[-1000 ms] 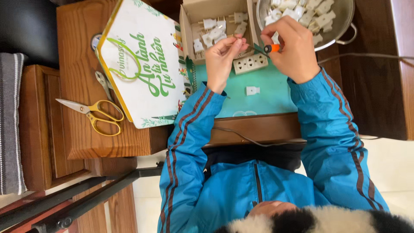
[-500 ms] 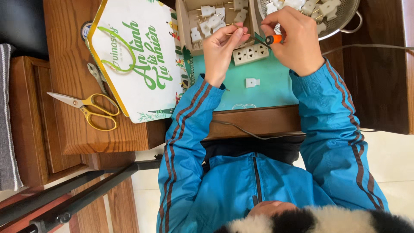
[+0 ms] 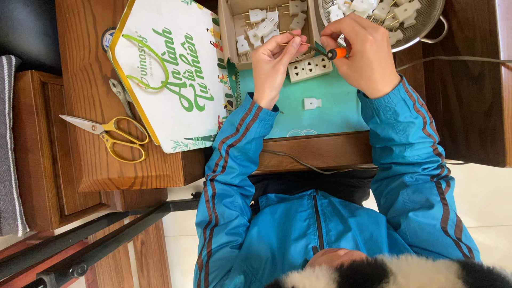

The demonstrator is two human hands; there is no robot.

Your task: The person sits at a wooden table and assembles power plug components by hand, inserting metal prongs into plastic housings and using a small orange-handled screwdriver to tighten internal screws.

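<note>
A bright blue zip-front jacket (image 3: 314, 229) covers the person; brown double stripes run down both sleeves to cuffs just behind the fingers, and a black-and-white furry collar (image 3: 384, 272).

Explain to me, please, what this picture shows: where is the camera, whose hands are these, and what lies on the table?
There is no machine here. A person wears a camera on the head, and it looks down at their own arms in blue sleeves. The left hand pinches a small metal part. The right hand holds a small screwdriver with an orange handle, its tip at that part. Under the hands, on a teal mat, lie a white socket block and a small white piece. Behind them, a cardboard box and a metal strainer hold white plugs. To the left, yellow scissors lie on the wooden table.
</note>
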